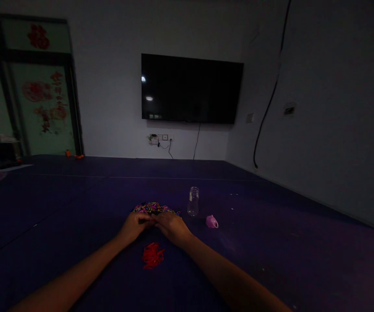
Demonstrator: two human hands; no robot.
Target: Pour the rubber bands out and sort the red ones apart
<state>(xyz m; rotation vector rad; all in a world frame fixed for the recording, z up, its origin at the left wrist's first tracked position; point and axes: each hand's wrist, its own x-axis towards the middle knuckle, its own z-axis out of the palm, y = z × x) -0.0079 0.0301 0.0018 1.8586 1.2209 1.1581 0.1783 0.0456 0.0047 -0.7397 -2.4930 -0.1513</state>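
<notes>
I read one red character, 福, on the glass pane above the door. The door bears a column of red characters, too blurred for me to read.

Forearms slant inward, left grip and right grip meeting at the fingers
</notes>
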